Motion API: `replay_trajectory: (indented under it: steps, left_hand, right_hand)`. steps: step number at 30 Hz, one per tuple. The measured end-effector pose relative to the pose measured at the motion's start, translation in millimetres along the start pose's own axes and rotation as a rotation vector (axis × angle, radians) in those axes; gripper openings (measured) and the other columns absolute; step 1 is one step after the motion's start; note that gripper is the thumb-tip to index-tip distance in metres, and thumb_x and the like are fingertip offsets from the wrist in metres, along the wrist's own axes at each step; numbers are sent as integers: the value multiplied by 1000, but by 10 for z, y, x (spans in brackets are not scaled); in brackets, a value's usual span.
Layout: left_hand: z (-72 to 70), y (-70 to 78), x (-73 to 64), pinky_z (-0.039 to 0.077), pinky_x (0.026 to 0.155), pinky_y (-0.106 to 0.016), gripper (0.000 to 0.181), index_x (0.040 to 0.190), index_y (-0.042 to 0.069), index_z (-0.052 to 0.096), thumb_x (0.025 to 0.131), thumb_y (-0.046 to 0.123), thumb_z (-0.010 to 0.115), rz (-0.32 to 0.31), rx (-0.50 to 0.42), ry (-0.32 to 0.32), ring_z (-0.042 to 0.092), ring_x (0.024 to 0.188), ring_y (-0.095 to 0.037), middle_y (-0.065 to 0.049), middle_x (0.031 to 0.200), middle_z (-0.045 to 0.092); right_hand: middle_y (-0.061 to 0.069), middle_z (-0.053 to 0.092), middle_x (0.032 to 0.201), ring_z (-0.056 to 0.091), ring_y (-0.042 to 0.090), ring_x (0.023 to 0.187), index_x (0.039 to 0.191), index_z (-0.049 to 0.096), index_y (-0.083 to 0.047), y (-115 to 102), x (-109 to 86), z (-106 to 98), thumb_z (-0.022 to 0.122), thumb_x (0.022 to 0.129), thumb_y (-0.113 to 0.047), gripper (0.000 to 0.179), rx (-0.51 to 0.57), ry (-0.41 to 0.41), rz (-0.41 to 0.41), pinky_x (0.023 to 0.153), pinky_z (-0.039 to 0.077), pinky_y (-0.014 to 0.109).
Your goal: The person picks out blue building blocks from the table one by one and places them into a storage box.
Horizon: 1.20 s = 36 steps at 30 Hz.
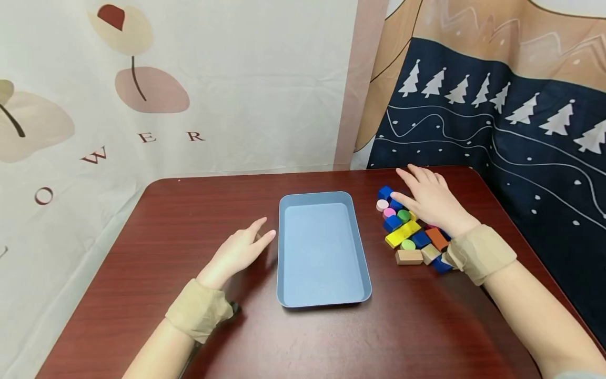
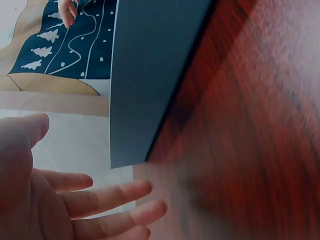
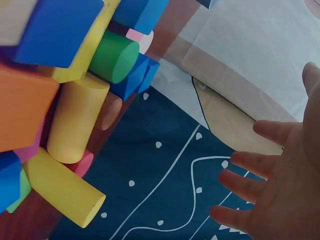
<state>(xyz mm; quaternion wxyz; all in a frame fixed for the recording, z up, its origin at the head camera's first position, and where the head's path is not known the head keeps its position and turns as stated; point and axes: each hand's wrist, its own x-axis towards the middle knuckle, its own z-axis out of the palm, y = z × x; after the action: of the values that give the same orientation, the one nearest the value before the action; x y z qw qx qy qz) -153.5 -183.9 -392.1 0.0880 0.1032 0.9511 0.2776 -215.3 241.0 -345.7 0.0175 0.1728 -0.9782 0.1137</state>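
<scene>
A shallow blue tray [image 1: 317, 252] lies on the table with nothing in it. Just left of its side wall is my left hand [image 1: 241, 250], fingers extended and holding nothing; the left wrist view shows the tray's outer wall [image 2: 145, 75] beyond those fingers. To the right of the tray lies a cluster of coloured blocks, among them a long yellow block [image 1: 403, 233], an orange block [image 3: 25, 107] and a green cylinder [image 3: 115, 57]. My right hand [image 1: 428, 200] hovers over the far right part of the cluster, fingers spread and grasping nothing. It hides some blocks.
The dark red wooden table [image 1: 189, 210] has its far edge against a pale printed cloth [image 1: 265, 105]. A navy cloth with white trees [image 1: 535, 173] hangs along the right side. Wrist bands [image 1: 199, 310] circle both forearms.
</scene>
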Motion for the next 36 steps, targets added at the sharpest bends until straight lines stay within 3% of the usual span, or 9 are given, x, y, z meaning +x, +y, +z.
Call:
replay_trajectory:
  steps: [3,8,15,24,30,36]
  left_hand:
    - [40,9,-5,47,84,-42,70,148,6,34,97,54,43,-12,-46,-32,61,88,-18,-5,95,66]
    - [96,36,-10,48,75,-37,67,149,4,29,98,43,50,-21,-184,-104,60,71,-20,-6,82,64]
    - [193,59,-10,45,84,-38,71,151,9,22,96,41,54,-93,-293,-165,59,55,-24,-5,75,64]
    - [305,3,-20,50,52,-34,73,153,7,14,96,25,57,-85,-461,-208,58,49,-26,-10,69,63]
    - [371,-43,-19,49,49,-33,73,153,8,12,92,15,52,-61,-504,-225,59,48,-26,-11,67,60]
    - [411,-69,-28,48,50,-32,78,154,10,10,87,10,50,-37,-537,-247,59,49,-28,-12,69,58]
  right_hand:
    - [27,26,149,23,48,133,149,29,-3,1,59,-16,40,96,-58,77,9,-11,14,106,14,66]
    - [27,32,146,29,48,131,148,32,-2,17,152,-37,41,97,-57,75,24,-21,24,105,20,66]
    - [27,40,142,36,46,126,144,38,-1,63,282,-45,41,97,-55,72,35,-34,32,104,25,64]
    - [26,45,137,43,43,123,139,44,0,120,444,-38,45,98,-50,65,67,-80,72,99,36,62]
    - [25,50,133,48,41,118,135,48,1,197,545,18,47,99,-46,59,60,-99,72,97,40,59]
    - [22,59,119,55,34,101,131,53,2,225,626,78,53,98,-36,50,83,-115,79,89,47,55]
